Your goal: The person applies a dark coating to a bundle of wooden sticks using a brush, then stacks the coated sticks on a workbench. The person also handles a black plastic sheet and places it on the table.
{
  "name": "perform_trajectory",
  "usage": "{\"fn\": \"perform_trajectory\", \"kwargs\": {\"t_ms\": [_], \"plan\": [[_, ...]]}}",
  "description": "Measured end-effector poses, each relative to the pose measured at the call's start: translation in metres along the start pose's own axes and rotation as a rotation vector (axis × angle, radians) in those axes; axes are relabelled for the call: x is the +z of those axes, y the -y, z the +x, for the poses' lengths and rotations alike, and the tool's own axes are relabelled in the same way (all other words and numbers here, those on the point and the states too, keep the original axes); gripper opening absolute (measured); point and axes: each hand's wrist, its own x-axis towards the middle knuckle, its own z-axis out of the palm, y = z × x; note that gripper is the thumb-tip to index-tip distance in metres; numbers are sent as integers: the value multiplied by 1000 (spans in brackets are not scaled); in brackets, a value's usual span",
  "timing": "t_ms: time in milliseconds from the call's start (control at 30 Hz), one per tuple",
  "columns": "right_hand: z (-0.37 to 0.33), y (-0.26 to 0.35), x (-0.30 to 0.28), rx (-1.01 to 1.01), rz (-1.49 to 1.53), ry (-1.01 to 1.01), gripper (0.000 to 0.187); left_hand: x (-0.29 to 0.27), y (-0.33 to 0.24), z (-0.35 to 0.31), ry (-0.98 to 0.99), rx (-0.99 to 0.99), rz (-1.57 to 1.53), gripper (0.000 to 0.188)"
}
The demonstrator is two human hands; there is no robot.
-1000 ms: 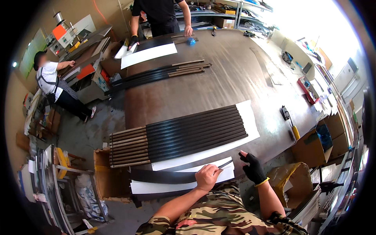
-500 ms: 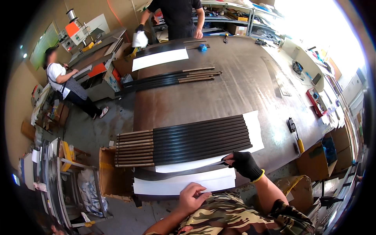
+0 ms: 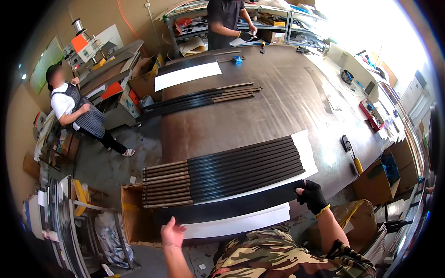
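A flat black strip (image 3: 241,199) lies lengthwise over white sheets (image 3: 241,221) at the table's near edge. My right hand (image 3: 313,198), in a black work glove with a yellow cuff, pinches the strip's right end. Bare, my left hand (image 3: 173,233) is by the strip's lower left edge, thumb held apart from the fingers; nothing shows in it. Just beyond the strip, several dark rods (image 3: 245,167) with brown left ends lie side by side on white paper (image 3: 306,148).
An open cardboard box (image 3: 132,222) stands at the table's left corner. A yellow-handled tool (image 3: 352,155) lies to the right. More rods (image 3: 204,97) and a white sheet (image 3: 187,76) are farther back. One person (image 3: 227,23) stands behind the table, another (image 3: 76,104) by a machine.
My right hand has moved right with the strip's end, and the strip now lies flatter. My left hand has moved left from the white sheets. The person behind the table has turned.
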Motion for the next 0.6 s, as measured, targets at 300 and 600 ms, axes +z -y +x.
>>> {"fn": "perform_trajectory", "kwargs": {"t_ms": [300,600], "plan": [[73,40,1,54,403,94,12,59,-73,69,104,161,308,17],[239,85,-17,-51,148,-175,21,151,-46,187,-26,177,331,19]]}}
